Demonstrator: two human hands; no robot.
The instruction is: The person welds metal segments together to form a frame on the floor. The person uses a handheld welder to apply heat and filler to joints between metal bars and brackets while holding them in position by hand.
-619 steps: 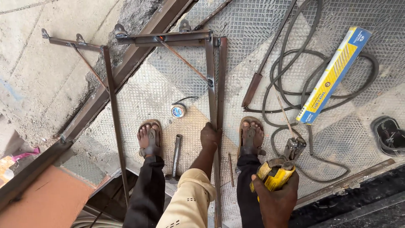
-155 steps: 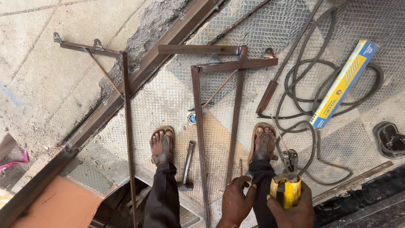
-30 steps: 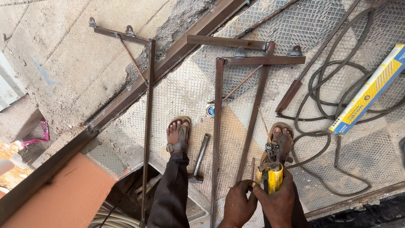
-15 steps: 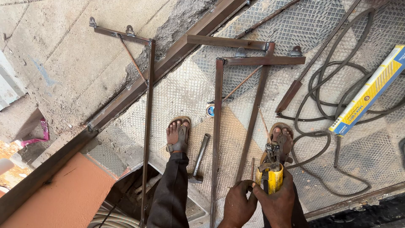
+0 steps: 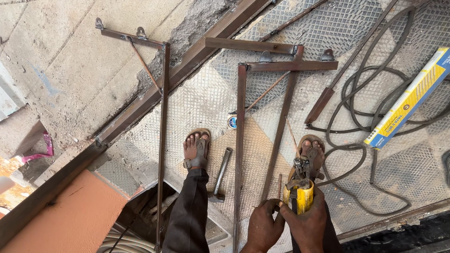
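My right hand grips the yellow handle of a welding electrode holder, whose metal jaws hold a thin rod pointing up. My left hand rests against the holder's lower left side, fingers curled on it. Just left of both hands runs a rusty angle-iron frame lying on the chequered steel plate. My sandalled feet stand either side of this frame. A hammer lies beside my left foot.
A second angle-iron frame lies to the left, reaching over the concrete floor. Black welding cables coil at the right beside a yellow and blue long box. A small round tin sits between the frames. An orange surface fills the lower left.
The view and both hands have barely shifted over the last second. Five seconds ago my left hand was apart from the holder; now it is against it.
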